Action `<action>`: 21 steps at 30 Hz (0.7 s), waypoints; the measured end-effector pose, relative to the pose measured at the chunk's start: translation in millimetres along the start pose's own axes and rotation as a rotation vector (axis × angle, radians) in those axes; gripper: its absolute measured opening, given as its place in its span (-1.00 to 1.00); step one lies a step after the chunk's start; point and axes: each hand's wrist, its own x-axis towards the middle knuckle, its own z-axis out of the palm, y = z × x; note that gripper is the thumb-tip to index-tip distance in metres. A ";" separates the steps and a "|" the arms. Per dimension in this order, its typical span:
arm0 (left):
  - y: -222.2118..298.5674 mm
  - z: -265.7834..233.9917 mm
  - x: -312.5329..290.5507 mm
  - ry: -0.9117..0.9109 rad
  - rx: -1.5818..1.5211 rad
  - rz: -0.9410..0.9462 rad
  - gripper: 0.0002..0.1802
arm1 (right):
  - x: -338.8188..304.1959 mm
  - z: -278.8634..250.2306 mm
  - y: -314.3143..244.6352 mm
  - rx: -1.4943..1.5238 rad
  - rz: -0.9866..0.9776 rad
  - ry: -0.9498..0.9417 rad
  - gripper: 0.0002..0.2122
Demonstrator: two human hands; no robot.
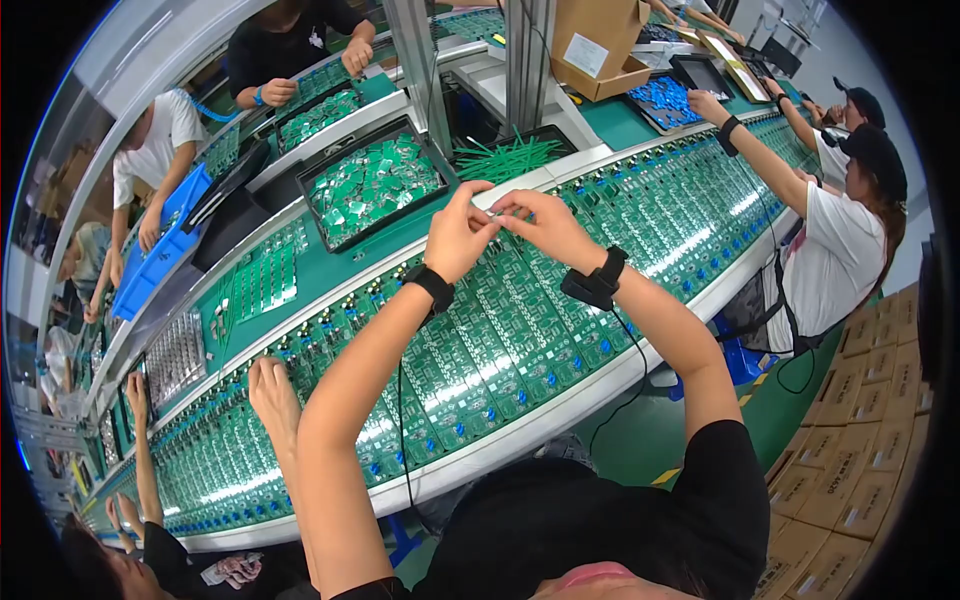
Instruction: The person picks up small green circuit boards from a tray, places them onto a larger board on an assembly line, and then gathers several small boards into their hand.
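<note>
My left hand (460,236) and my right hand (549,230) meet above the far edge of a row of green circuit board panels (515,330). Thumbs and fingers of both are pinched together around something tiny, too small and covered to name. Black straps circle both wrists, each with a thin cord hanging down. Just beyond my left hand lies a black tray (330,243) heaped with small green-and-silver boards (375,183). Behind my fingers is a dark bin of narrow green strips (508,158). Blue round parts line the panels' near edge.
A co-worker's hand (272,393) reaches over the panels beside my left forearm. Metal posts (418,75) rise behind the trays. An open cardboard box (598,50) and a tray of blue parts (664,101) stand at far right. Other people work along both sides.
</note>
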 end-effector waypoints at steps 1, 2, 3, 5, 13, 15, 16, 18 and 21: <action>1.6 0.7 -1.1 0.003 0.001 0.021 -0.50 | -1.3 -2.7 0.1 0.001 -0.029 -0.023 -0.78; 2.2 1.0 -1.4 0.006 0.002 0.043 -0.53 | -2.9 -5.5 0.9 0.001 -0.059 -0.047 -0.78; 2.1 0.8 -0.7 0.009 0.003 0.064 -0.57 | -4.6 -8.4 2.2 0.002 -0.089 -0.071 -0.79; -10.4 -12.0 3.5 0.057 0.185 0.113 -0.60 | -13.5 -26.2 13.5 -0.012 -0.039 0.004 -0.78; -90.1 -116.7 13.0 0.377 1.025 -0.215 -0.77 | -52.9 -155.5 119.2 -0.407 0.198 0.518 -0.86; -104.0 -124.2 14.8 0.356 0.996 -0.242 -0.77 | -48.3 -160.9 139.1 -0.405 0.243 0.508 -0.87; -109.5 -127.8 14.9 0.336 0.965 -0.269 -0.78 | -45.5 -161.9 146.3 -0.403 0.288 0.496 -0.88; -103.8 -122.1 18.8 0.299 0.925 -0.289 -0.78 | -46.6 -167.8 163.5 -0.410 0.348 0.491 -0.90; -89.1 -126.4 22.6 0.201 0.760 -0.354 -0.78 | -34.3 -166.7 171.9 -0.586 0.284 0.500 -0.91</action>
